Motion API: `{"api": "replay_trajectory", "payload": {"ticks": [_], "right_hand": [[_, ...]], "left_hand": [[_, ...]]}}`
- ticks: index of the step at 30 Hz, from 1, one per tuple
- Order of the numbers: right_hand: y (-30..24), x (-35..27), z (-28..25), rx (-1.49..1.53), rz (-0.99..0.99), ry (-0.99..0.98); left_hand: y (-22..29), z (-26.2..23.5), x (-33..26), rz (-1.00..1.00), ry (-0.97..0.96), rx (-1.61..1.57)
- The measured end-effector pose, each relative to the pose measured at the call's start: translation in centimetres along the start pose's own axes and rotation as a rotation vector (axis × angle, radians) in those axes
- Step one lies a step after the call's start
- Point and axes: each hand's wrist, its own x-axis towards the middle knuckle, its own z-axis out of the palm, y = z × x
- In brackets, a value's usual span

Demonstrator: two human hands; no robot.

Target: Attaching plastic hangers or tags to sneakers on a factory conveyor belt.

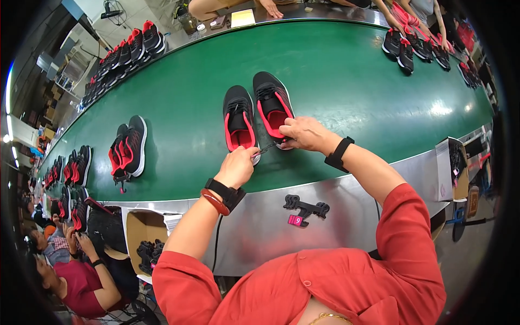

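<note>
The left hand and right hand are closed in a pinch around opposite ends of a thin dark clip. Just beyond them, heels nearest, two black-and-red shoes sit on the green counter. Nearer the body lies a black hanger; well left, more shoes stand.

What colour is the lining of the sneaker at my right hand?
The sneaker lining is coral red, clearest in the head view.

A pink label bears white print on a black hanger; a farther pink tag seems illegible.
</note>
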Motion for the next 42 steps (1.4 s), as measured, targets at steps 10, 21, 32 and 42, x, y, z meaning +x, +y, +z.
{"api": "replay_trajectory", "payload": {"ticks": [10,21,32,42], "right_hand": [[-2.7,2.6,0.4,-0.258,-0.1,0.039],[-3.8,2.6,1.9,0.194,0.174,0.086],[-8.9,-9.4,0.1,0.338,0.183,-0.092],[-11.4,-16.3,3.2,0.185,0.26,-0.078]], "left_hand": [[-0.8,-0.7,-0.5,0.0,0.039,0.027],[-4.0,1.1,-1.8,0.213,0.247,-0.269],[-2.9,1.5,-2.8,0.038,0.146,0.102],[-2.4,2.6,-4.7,-0.012,0.321,0.037]]}}
